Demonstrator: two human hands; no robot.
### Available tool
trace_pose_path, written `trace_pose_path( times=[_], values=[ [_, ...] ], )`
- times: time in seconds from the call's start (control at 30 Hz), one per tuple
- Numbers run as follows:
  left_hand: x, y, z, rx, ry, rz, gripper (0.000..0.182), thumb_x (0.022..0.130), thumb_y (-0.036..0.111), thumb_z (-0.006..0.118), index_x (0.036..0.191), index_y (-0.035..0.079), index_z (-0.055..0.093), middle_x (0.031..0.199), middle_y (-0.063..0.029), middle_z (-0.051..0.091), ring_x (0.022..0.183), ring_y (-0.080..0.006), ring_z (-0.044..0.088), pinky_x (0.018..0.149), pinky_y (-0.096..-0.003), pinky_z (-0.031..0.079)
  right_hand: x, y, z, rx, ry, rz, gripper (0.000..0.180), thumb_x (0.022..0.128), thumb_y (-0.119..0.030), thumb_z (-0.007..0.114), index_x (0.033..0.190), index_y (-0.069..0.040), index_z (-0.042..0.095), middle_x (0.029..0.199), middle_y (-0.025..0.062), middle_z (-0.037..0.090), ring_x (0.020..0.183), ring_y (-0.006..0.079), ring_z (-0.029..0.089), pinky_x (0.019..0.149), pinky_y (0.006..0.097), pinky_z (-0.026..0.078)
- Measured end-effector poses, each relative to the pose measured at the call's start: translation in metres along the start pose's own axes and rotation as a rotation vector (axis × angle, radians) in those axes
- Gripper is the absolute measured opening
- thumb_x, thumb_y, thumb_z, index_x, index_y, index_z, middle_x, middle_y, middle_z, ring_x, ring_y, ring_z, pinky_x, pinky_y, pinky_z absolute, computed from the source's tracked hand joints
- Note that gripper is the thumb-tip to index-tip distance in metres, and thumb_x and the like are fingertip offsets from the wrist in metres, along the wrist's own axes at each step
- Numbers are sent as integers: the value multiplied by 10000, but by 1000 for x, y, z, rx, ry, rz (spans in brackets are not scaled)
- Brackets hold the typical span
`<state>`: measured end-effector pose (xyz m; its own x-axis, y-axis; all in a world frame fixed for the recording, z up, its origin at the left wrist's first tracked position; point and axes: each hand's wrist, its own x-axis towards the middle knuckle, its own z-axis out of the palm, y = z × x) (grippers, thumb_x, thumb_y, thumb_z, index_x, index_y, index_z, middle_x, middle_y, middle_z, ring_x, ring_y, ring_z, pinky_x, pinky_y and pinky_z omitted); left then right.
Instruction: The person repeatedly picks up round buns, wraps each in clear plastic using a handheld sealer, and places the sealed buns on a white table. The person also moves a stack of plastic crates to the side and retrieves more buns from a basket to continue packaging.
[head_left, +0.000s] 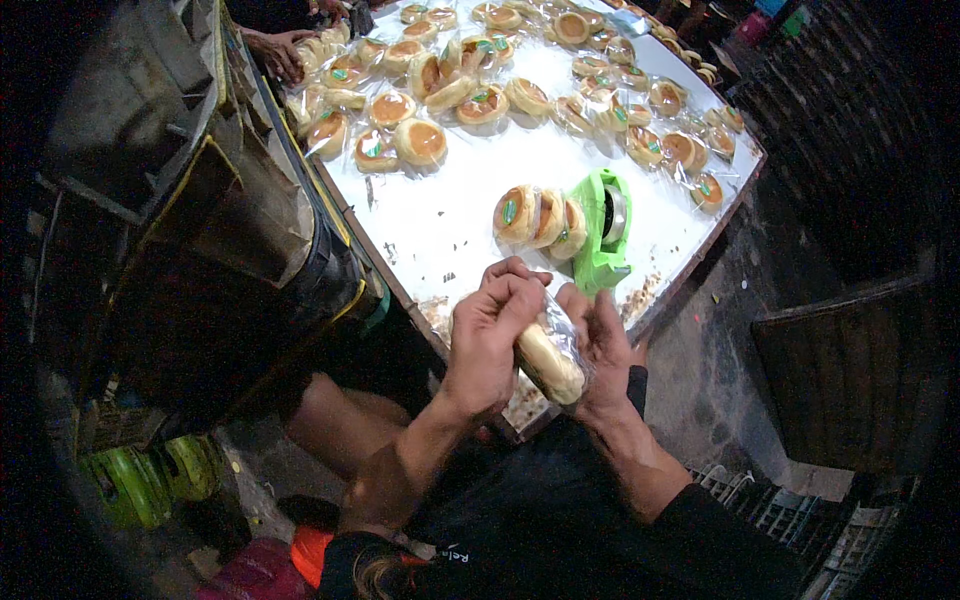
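Note:
Between my two hands, over the near corner of the white table, is a round bread bun in clear plastic film. My left hand has its fingers curled on the film at the bun's upper left side. My right hand cups the bun and its wrapper from the right, its fingers partly bent. Just beyond my hands, several wrapped buns with green stickers lean together in a row. Against them on the right stands a green tape dispenser with a roll of tape.
Many wrapped buns cover the table's far part. Another person's hand is among buns at the upper left. A dark, paper-lined container borders the table's left edge. Green gas cylinders stand lower left, a wooden panel at right.

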<state>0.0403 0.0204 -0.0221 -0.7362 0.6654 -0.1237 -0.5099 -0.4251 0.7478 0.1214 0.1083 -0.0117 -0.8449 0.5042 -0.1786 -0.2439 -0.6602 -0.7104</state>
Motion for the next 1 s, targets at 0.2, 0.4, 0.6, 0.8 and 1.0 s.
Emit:
trace_pose_path(
  times=[0.2,0.4,0.6,0.8,1.0],
  values=[
    [9,44,-44,384,-1,366,294,926,195,557,1102,-37,603,1108,-138,662,1016,-264,646,946,-381,505,-9,-67,-46,-253,168,-684,384,989,-366,480,832,-23,554,852,131,589,867,271,568,884,425,471],
    [39,9,1,833,-2,575,192,1007,153,511,951,3,616,889,-34,633,831,-109,560,779,-255,462,-17,-99,-66,-671,144,-646,140,1013,-185,530,1013,-52,574,841,51,580,808,122,593,723,261,498],
    [75,27,-46,1081,227,531,260,1012,212,515,888,-6,584,739,-42,578,720,-116,533,673,-280,454,16,-92,-222,-1166,571,-511,175,960,-175,586,943,-8,633,812,41,630,728,115,584,621,265,478],
    [97,40,-60,970,163,514,302,1019,231,512,841,-12,541,731,22,489,702,-70,424,623,-255,382,30,-88,-309,-1018,636,-42,366,942,-357,605,943,5,660,792,72,637,663,162,592,587,310,490],
    [94,18,-60,847,194,482,281,1019,207,515,831,3,560,753,22,501,730,-70,433,669,-240,391,43,-106,-363,-1756,1025,-149,700,796,-598,683,1105,17,559,926,171,660,744,278,636,712,389,508]
  ],
)
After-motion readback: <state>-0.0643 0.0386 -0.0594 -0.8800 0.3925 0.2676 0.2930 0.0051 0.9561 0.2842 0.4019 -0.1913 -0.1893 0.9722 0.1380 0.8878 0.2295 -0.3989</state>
